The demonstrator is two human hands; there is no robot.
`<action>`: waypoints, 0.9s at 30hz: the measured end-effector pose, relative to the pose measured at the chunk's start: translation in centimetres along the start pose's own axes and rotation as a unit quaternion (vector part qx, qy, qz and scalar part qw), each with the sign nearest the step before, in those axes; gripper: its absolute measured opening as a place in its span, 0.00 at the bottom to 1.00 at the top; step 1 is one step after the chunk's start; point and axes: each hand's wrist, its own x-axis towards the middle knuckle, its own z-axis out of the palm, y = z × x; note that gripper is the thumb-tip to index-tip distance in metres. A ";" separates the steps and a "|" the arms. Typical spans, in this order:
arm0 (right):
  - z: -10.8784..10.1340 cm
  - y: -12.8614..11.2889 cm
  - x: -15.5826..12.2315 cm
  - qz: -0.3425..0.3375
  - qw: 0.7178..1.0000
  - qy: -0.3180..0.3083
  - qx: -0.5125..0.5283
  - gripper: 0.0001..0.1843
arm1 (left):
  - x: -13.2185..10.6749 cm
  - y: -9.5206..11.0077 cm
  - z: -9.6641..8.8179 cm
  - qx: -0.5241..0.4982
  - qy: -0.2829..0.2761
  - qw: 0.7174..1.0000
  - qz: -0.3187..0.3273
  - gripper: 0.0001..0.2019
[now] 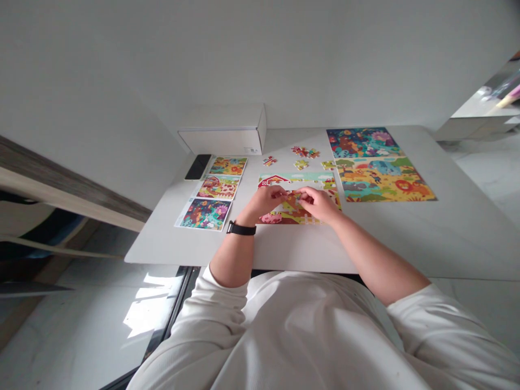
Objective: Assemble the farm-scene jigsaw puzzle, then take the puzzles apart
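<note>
In the middle of the table lies a partly assembled farm jigsaw puzzle, with a red barn at its upper left and a pink pig at its lower left. Both my hands are over it, fingertips almost meeting. Between them is a small orange-brown puzzle piece. My left hand, with a black band on its wrist, pinches the piece from the left. The fingers of my right hand are closed on its right side. My hands cover part of the puzzle's middle.
Loose puzzle pieces lie behind the puzzle. Two finished puzzles, one dark and one yellow, sit at the right. Picture sheets and a black phone are at the left. A white box stands against the wall.
</note>
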 end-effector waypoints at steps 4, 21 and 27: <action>-0.2 -0.3 0.0 -0.001 1.000 0.023 -0.002 0.15 | -0.1 -0.4 -1.0 -0.040 0.072 0.996 -0.027 0.12; 0.1 -1.0 -0.4 -0.010 0.999 -0.036 0.012 0.14 | -2.2 -3.5 -3.4 0.017 -0.025 0.998 -0.061 0.13; 0.4 -1.4 -0.6 -0.021 0.998 -0.050 -0.009 0.14 | -2.2 -2.8 -3.1 0.049 -0.003 0.997 -0.066 0.12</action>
